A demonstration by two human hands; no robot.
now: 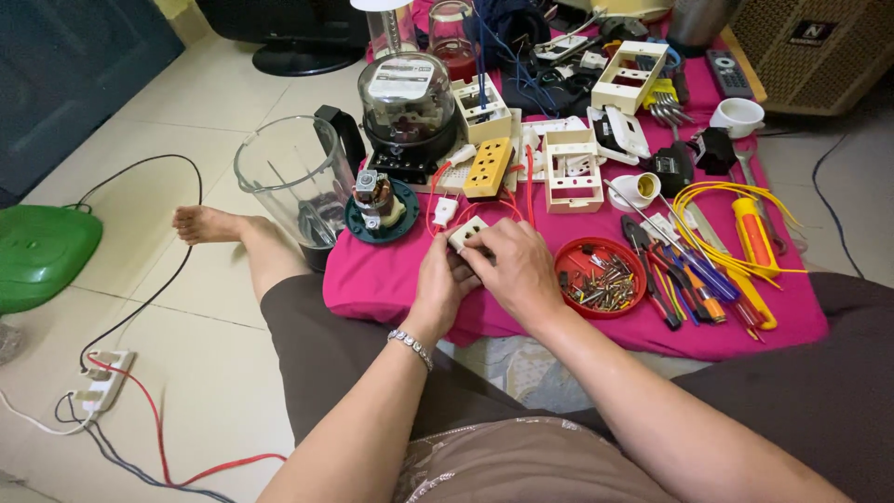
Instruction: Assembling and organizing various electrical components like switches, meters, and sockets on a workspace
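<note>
both hands work at the near edge of the pink cloth (pixel 391 279), which carries nearly everything here. left hand (pixel 440 284) and right hand (pixel 517 270) meet on one small white socket (pixel 467 232); its top face shows above the fingers. right hand lies over it, fingers curled down, grasping it from the right; left hand pinches its near-left side. both clenched on the same part, likely so one hand steadies while the other works a detail hidden under the fingers. red wires (pixel 507 200) run from the socket area back toward the yellow socket (pixel 489 168) mid-cloth.

red dish (pixel 601 277) of screws sits just right of the right hand, within easy reach. screwdrivers and pliers (pixel 694 289) lie fanned at the near right corner, handles toward the person; count unclear, they overlap. one orange-handled tool (pixel 752 233) lies in a loop of yellow wire (pixel 717 200).

counts: one glass-domed meter (pixel 407 102) at the far left part of the cloth; one blender jug (pixel 296 177) off the left edge on the floor; one small motor (pixel 377 200) on a green base at the left edge; two white cups (pixel 736 116); three open white boxes, one at (pixel 570 168).

off the cloth, on the floor at left: one power strip (pixel 102 382) with red and black leads, one green lid-like object (pixel 42 251).
</note>
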